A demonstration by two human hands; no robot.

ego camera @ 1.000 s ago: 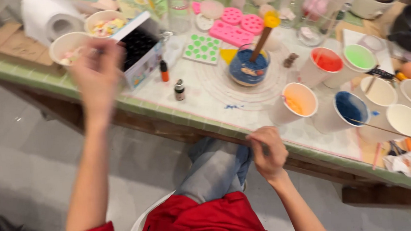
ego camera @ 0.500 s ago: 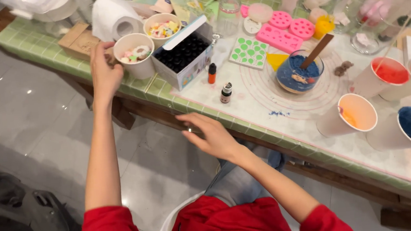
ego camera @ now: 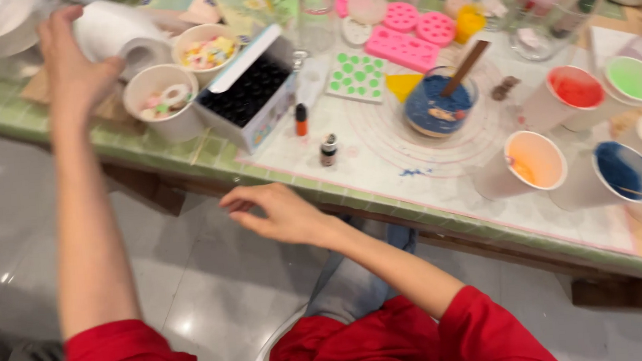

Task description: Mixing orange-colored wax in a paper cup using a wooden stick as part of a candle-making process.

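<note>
My left hand (ego camera: 71, 63) reaches up to the white paper towel roll (ego camera: 122, 32) at the table's far left and lies against its side; blur hides whether the fingers grip it. Just to the right stands a paper cup of colourful bits (ego camera: 162, 101). My right hand (ego camera: 278, 214) hovers below the green tiled table edge (ego camera: 204, 155), fingers spread and empty. Nearest to it on the table are a small dark bottle (ego camera: 328, 149) and a small orange bottle (ego camera: 301, 119).
An open box of dark bottles (ego camera: 249, 91) stands beside the cups. A glass bowl of blue grains with a wooden stick (ego camera: 437, 106) sits on a white mat (ego camera: 411, 158). Paper cups of orange (ego camera: 529, 160), blue (ego camera: 618, 172), red (ego camera: 574, 92) and green (ego camera: 634, 79) colour stand right. Pink moulds (ego camera: 402, 40) lie behind.
My left hand has gone from beside the cup of bits up to the paper towel roll. My right hand left the table edge and swung left, fingers spread.
</note>
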